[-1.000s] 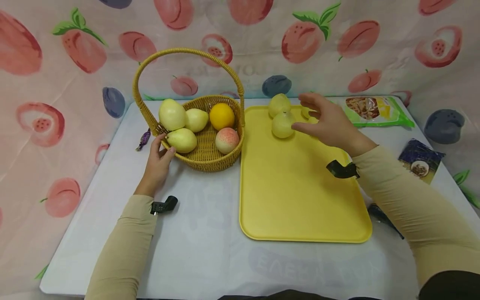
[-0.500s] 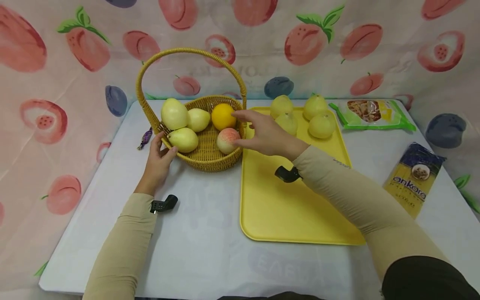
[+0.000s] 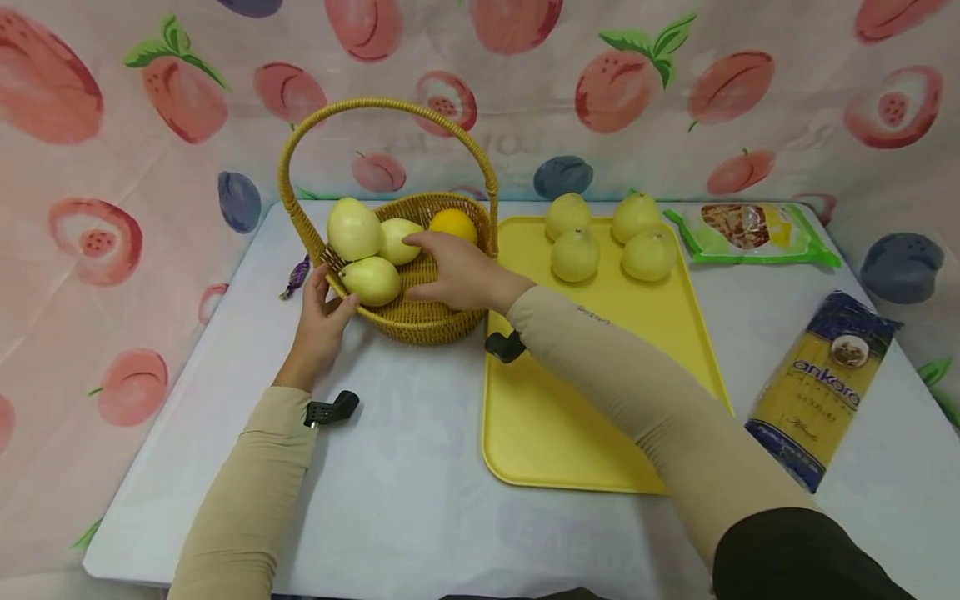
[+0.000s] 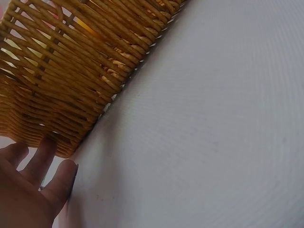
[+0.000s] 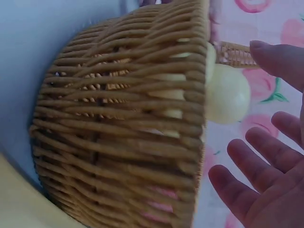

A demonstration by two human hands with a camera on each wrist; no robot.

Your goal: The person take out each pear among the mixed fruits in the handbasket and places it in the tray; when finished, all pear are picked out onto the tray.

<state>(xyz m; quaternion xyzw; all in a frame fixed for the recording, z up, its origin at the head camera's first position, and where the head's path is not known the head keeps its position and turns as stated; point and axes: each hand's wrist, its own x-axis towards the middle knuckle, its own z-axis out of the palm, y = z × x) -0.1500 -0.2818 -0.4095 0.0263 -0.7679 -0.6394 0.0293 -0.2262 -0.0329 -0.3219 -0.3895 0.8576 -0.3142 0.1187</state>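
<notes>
A yellow wicker basket [image 3: 423, 332] with a tall arched handle stands left of the tray. Inside lie a large pale-green fruit [image 3: 354, 228], two pears [image 3: 372, 282], and an orange [image 3: 453, 222], partly covered by my right hand. The peach is hidden in the head view. My left hand [image 3: 314, 329] rests against the basket's left side; in the left wrist view its fingers [image 4: 43, 154] touch the outer weave. My right hand [image 3: 465, 275] reaches over the basket's right half. Its fingers are spread with nothing between them in the right wrist view.
A yellow tray [image 3: 555, 450] bears several round pale-green fruits [image 3: 574, 254] at its back. Right of it lie a green-edged food bag [image 3: 750, 233] and a blue-and-yellow pasta packet [image 3: 821, 387]. A purple wrapped item [image 3: 296, 276] lies left of the basket.
My right hand has moved left from over the back of the tray to above the basket, now covering the peach. My left hand has stayed at the basket's left side.
</notes>
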